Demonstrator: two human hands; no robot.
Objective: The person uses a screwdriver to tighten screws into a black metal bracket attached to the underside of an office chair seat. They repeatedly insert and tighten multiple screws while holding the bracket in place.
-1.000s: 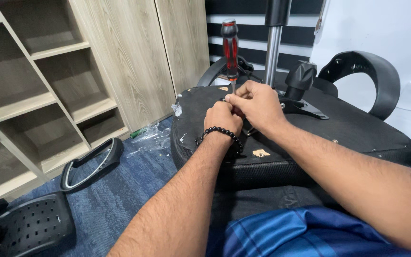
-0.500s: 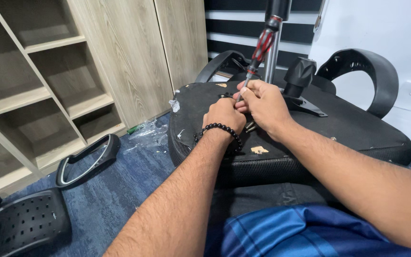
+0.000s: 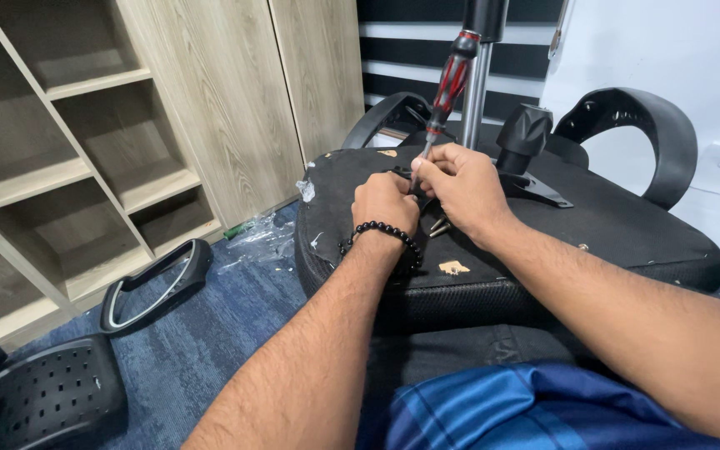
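Note:
An upturned black office chair seat (image 3: 627,237) lies in front of me, its metal gas cylinder (image 3: 477,92) standing up from the middle. A red and black screwdriver (image 3: 446,87) leans to the upper right, its tip down on the seat's underside. My right hand (image 3: 460,187) pinches the shaft near the tip. My left hand (image 3: 383,202), with a black bead bracelet on the wrist, rests closed on the seat just left of the tip, touching the right hand. What its fingers hold is hidden. Loose screws (image 3: 439,225) lie under my right hand.
A black armrest loop (image 3: 627,137) rises at the seat's far right. Another loose armrest (image 3: 156,283) and a perforated black backrest (image 3: 43,400) lie on the blue carpet at left. Wooden shelving (image 3: 68,167) lines the left, with crumpled plastic wrap (image 3: 264,237) at its foot.
The screwdriver handle has tipped from upright to leaning right. Both hands stay at the same spot on the seat.

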